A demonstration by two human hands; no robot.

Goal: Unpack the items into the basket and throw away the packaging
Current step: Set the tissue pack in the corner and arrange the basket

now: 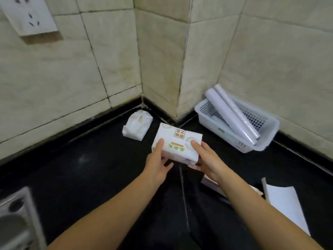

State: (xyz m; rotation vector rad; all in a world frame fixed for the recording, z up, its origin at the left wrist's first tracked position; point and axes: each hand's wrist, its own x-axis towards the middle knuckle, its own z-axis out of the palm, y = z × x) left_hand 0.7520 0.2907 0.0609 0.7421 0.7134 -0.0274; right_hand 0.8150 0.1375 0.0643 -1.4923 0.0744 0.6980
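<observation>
A black worktop (75, 159) is seen under both hands; a white basket (268, 134) with two rolls (232, 114) inside is placed beyond the right hand (207, 157); a tissue pack (177, 144) is grasped between the left hand (156, 159) and the right hand; a smaller pack (137, 125) is lying beyond the left hand.

Black countertop (90, 177) with white basket (268, 134), small tissue pack (136, 126), white sheet (286, 204), stove corner (16, 219).
</observation>
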